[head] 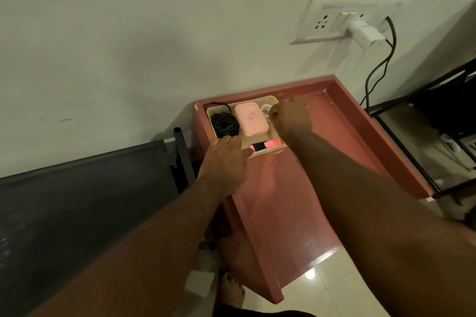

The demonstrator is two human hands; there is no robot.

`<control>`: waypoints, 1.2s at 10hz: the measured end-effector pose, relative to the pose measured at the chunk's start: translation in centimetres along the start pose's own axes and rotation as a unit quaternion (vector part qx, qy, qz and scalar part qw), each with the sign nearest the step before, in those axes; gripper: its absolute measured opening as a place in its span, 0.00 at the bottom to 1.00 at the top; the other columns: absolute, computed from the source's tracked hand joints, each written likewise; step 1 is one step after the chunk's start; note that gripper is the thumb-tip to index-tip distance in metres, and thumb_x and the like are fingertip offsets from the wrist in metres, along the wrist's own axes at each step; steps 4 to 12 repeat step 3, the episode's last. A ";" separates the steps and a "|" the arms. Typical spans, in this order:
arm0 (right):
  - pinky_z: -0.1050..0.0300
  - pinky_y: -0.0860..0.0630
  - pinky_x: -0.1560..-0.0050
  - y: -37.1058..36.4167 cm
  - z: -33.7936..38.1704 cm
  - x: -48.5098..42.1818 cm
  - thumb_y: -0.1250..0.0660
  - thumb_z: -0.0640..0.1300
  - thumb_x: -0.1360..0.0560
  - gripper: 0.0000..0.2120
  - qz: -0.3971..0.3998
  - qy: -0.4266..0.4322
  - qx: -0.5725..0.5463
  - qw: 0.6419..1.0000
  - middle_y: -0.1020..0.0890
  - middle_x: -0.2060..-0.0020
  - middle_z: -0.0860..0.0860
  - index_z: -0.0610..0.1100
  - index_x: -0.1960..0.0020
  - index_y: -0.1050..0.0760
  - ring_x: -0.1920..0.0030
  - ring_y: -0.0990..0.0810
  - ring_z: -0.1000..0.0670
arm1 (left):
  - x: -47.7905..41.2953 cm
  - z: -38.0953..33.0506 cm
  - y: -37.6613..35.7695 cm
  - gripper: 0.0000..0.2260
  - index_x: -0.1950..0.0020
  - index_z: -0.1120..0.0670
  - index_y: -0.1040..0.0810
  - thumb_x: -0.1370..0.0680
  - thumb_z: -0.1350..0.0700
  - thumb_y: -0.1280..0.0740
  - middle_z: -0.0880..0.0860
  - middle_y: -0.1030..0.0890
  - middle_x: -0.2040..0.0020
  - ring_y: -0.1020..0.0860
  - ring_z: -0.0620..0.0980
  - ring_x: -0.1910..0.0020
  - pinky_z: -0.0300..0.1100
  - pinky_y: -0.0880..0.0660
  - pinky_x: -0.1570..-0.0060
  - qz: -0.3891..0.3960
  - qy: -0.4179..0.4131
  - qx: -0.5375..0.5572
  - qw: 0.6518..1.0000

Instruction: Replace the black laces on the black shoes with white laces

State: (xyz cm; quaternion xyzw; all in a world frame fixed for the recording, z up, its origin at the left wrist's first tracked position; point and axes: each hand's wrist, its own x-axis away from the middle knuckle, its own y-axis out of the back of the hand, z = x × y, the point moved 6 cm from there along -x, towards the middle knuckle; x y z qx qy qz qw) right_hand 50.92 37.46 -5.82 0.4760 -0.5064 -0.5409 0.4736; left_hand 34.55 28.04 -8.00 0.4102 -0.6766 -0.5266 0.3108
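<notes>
Two bare forearms reach over the pink table [334,136]. Left hand [226,159] grips the cream tray [269,150] at its near-left corner, beside coiled black laces [224,125] lying inside. Right hand [291,118] curls at the tray's right rim; its hold cannot be told.

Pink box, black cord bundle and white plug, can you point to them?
Pink box [253,123], head view, middle of its lid.
Black cord bundle [223,125], head view, middle of the coil.
White plug [365,32], head view, its body.

Glossy pink table [278,188]; smooth plastic box [251,119]; braided black cord [224,125].
</notes>
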 end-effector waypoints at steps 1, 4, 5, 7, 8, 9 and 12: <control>0.53 0.33 0.42 0.3 0.6 -0.4 0.39 0.41 0.20 0.15 0.005 0.003 -0.002 1.000 0.17 0.47 0.45 0.50 0.42 0.17 0.37 0.30 0.43 | -0.1 -0.1 0.1 0.20 0.25 0.47 0.34 0.17 0.53 0.45 0.53 0.28 0.36 0.32 0.52 0.38 0.48 0.38 0.35 0.016 -0.003 0.000 1.000; 0.51 0.25 0.40 -0.3 -0.4 -0.6 0.35 0.38 0.23 0.14 -0.012 -0.018 -0.077 0.997 0.16 0.44 0.45 0.47 0.41 0.17 0.42 0.21 0.41 | -0.3 0.2 0.1 0.20 0.25 0.47 0.34 0.18 0.54 0.43 0.53 0.27 0.35 0.32 0.53 0.37 0.49 0.38 0.34 0.031 0.001 -0.010 0.999; 0.51 0.25 0.40 -0.3 -0.4 -0.6 0.35 0.38 0.23 0.14 -0.012 -0.018 -0.077 0.997 0.16 0.44 0.45 0.47 0.41 0.17 0.42 0.21 0.41 | -0.3 0.2 0.1 0.20 0.25 0.47 0.34 0.18 0.54 0.43 0.53 0.27 0.35 0.32 0.53 0.37 0.49 0.38 0.34 0.031 0.001 -0.010 0.999; 0.51 0.25 0.40 -0.3 -0.4 -0.6 0.35 0.38 0.23 0.14 -0.012 -0.018 -0.077 0.997 0.16 0.44 0.45 0.47 0.41 0.17 0.42 0.21 0.41 | -0.3 0.2 0.1 0.20 0.25 0.47 0.34 0.18 0.54 0.43 0.53 0.27 0.35 0.32 0.53 0.37 0.49 0.38 0.34 0.031 0.001 -0.010 0.999; 0.51 0.25 0.40 -0.3 -0.4 -0.6 0.35 0.38 0.23 0.14 -0.012 -0.018 -0.077 0.997 0.16 0.44 0.45 0.47 0.41 0.17 0.42 0.21 0.41 | -0.3 0.2 0.1 0.20 0.25 0.47 0.34 0.18 0.54 0.43 0.53 0.27 0.35 0.32 0.53 0.37 0.49 0.38 0.34 0.031 0.001 -0.010 0.999; 0.51 0.25 0.40 -0.3 -0.4 -0.6 0.35 0.38 0.23 0.14 -0.012 -0.018 -0.077 0.997 0.16 0.44 0.45 0.47 0.41 0.17 0.42 0.21 0.41 | -0.3 0.2 0.1 0.20 0.25 0.47 0.34 0.18 0.54 0.43 0.53 0.27 0.35 0.32 0.53 0.37 0.49 0.38 0.34 0.031 0.001 -0.010 0.999; 0.51 0.25 0.40 -0.3 -0.4 -0.6 0.35 0.38 0.23 0.14 -0.012 -0.018 -0.077 0.997 0.16 0.44 0.45 0.47 0.41 0.17 0.42 0.21 0.41 | -0.3 0.2 0.1 0.20 0.25 0.47 0.34 0.18 0.54 0.43 0.53 0.27 0.35 0.32 0.53 0.37 0.49 0.38 0.34 0.031 0.001 -0.010 0.999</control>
